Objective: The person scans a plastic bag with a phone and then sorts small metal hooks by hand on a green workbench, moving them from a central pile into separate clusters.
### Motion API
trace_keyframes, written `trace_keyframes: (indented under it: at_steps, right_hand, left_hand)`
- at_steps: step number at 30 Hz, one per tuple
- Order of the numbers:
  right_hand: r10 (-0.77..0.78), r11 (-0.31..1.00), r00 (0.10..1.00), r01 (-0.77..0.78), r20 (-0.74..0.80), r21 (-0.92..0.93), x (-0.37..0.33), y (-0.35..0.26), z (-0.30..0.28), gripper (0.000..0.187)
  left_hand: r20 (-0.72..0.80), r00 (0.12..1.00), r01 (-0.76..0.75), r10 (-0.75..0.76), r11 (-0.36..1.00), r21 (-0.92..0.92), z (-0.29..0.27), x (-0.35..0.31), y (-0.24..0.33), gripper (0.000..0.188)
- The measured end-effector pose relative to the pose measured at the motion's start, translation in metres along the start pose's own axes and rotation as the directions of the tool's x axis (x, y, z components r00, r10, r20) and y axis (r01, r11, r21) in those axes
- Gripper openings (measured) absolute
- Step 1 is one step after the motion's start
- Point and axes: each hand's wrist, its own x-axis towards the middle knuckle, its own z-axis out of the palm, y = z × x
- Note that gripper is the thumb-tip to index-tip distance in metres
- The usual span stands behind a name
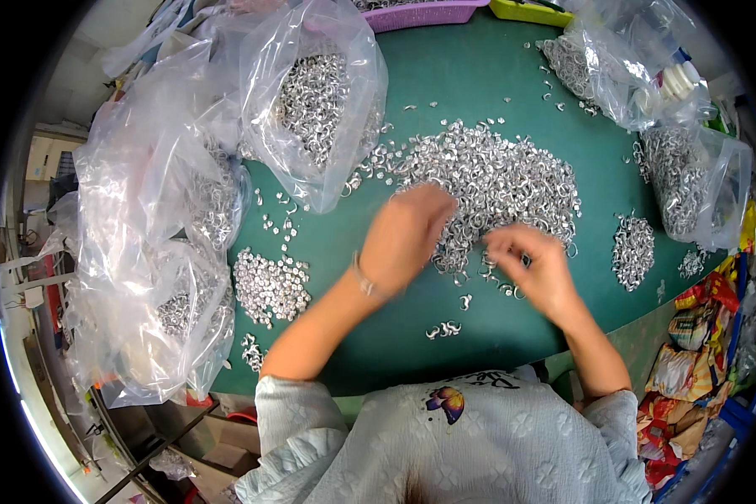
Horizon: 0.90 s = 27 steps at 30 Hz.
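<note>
A broad heap of small silvery metal hook-shaped pieces [496,172] lies on the green tabletop. My left hand [407,231] hovers at the heap's near left edge. Motion smears it, and its fingertips are turned away from view. At the heap's near side, my right hand [533,262] has its fingers curled toward the thumb in a pinch. Whatever may be between those fingertips is too small to make out. A few loose hooks [443,330] rest nearer to me. Left of my left forearm is a pile of small, rounder silvery pieces [270,287].
Clear plastic bags of metal pieces stand at the back left [315,101], along the left side [155,227] and at the right [680,181]. A smaller pile of hooks [633,252] sits on the right. Purple [424,15] and yellow-green [529,12] trays line the far edge.
</note>
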Motion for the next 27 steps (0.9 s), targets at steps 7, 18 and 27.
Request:
trace_keyframes:
  at_steps: [7, 18, 27]
  right_hand:
    - [-0.199, 0.972, 0.960, 0.219, 0.198, -0.083, -0.055, 0.005, 0.042, 0.013]
    - [-0.376, 0.683, 0.908, 0.406, 0.185, -0.607, -0.002, 0.033, 0.023, 0.039]
    - [-0.467, 0.756, 0.883, 0.373, -0.045, -0.539, 0.020, 0.019, 0.021, 0.027]
  left_hand:
    - [0.127, 0.989, 0.082, -0.074, 0.995, -0.053, 0.039, -0.118, 0.037, 0.035]
    - [0.203, 0.975, -0.110, 0.095, 0.992, 0.059, 0.059, -0.146, 0.037, 0.036]
    - [0.082, 0.996, 0.037, -0.041, 0.998, 0.047, 0.008, -0.149, 0.027, 0.030]
